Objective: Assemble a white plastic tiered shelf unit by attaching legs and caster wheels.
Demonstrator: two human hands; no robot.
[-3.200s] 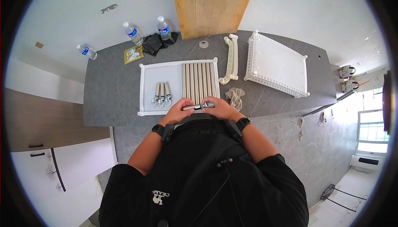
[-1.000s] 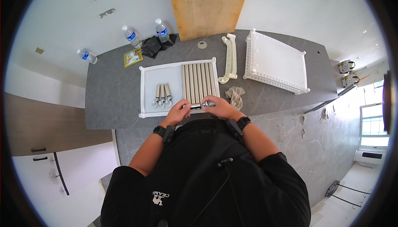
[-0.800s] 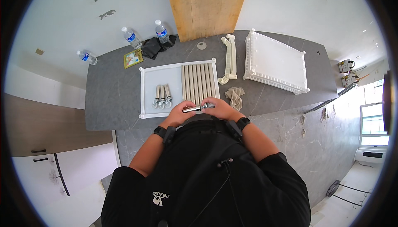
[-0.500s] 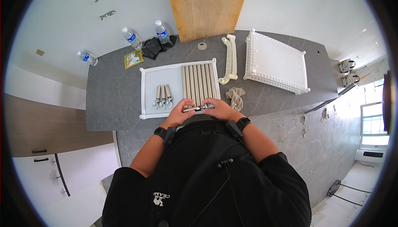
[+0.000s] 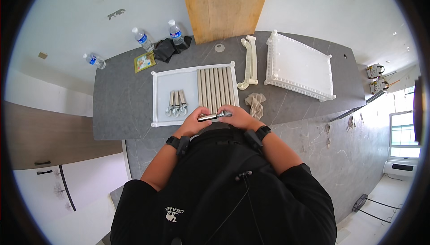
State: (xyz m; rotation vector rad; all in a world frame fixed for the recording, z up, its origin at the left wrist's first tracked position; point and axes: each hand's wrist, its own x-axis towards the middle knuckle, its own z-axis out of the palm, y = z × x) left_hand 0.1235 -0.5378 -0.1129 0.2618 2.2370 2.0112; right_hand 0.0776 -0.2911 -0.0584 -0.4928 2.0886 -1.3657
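Observation:
Over the near edge of a white rimmed shelf panel (image 5: 155,97), both hands meet on a short metal tube (image 5: 207,117) held sideways. My left hand (image 5: 192,124) is closed round the tube. At its right end is a caster wheel (image 5: 225,114), gripped by the fingers of my right hand (image 5: 240,118); how firmly the two parts join cannot be made out. Three similar short tubes with casters (image 5: 177,98) lie side by side on the panel's left half. Several long beige-grey metal tubes (image 5: 217,86) lie parallel on its right half, their near ends partly behind my hands.
A crumpled beige cloth (image 5: 255,104) lies right of the panel. Beyond it are cream plastic frame bars (image 5: 247,63) and stacked white shelf panels (image 5: 300,66). Water bottles (image 5: 143,40), a black bag (image 5: 165,50) and a yellow-green packet (image 5: 144,62) stand at the back left of the grey table (image 5: 121,106).
The short tube has turned a little in my fingers and now shows a brighter, shinier side. Both hands stay in nearly the same place; the view has shifted slightly.

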